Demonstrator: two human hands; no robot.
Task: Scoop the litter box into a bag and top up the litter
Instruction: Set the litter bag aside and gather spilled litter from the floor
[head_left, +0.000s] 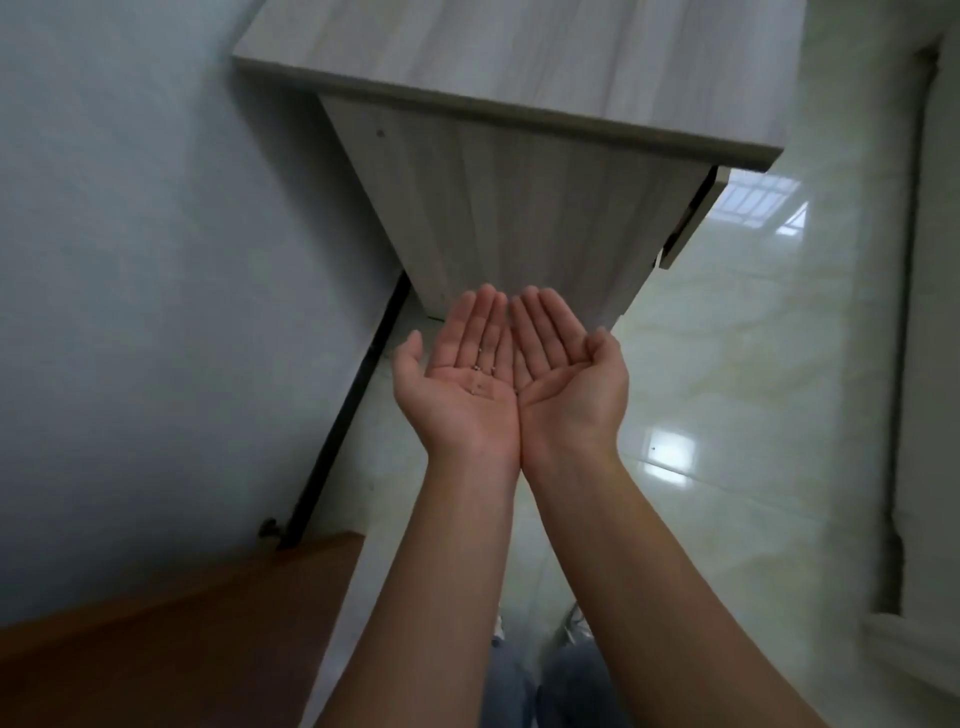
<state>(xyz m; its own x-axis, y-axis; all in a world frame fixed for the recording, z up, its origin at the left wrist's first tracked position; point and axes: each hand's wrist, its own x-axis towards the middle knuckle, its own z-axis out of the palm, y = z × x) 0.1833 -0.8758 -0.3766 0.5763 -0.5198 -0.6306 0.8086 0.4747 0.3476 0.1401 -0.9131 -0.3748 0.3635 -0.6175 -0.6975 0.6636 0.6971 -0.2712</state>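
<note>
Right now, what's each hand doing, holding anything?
Left hand: open, palm up, a few tiny specks lying on it.
Right hand: open, palm up, holding nothing.

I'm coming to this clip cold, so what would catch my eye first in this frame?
First, the left hand and right hand, held palms up, side by side and touching along their inner edges, mid-frame, holding nothing but a few tiny specks on the left palm. Behind them rises a pale wood-grain cabinet, standing on a glossy tiled floor that mirrors a window.
</note>
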